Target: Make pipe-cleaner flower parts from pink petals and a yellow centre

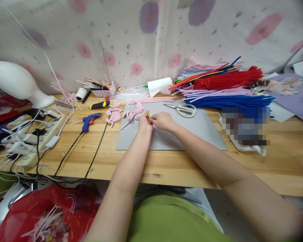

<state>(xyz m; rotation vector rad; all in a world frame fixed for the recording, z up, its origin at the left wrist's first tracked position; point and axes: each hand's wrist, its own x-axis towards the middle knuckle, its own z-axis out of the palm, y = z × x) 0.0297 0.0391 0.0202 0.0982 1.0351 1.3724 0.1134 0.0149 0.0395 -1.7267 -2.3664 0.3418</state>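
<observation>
Both my hands meet over the grey cutting mat (197, 134) on the wooden table. My left hand (144, 122) is closed in a pinch around a pink pipe-cleaner piece (135, 114) whose looped petals lie on the mat to its left. My right hand (161, 120) is closed too, pinching a small yellow-green bit (149, 115) right at the left hand's fingertips. More pink looped petals (113, 116) lie on the table just left of the mat. White-handled scissors (183, 109) rest on the mat's far edge, right of my hands.
A blue glue gun (91, 119) with its cord, a black-and-yellow knife (99, 105) and a power strip (40, 132) sit to the left. Stacked pipe cleaners (227, 89) fill the back right. A white foam head (17, 82) stands far left; a red bag (42, 215) hangs below the table.
</observation>
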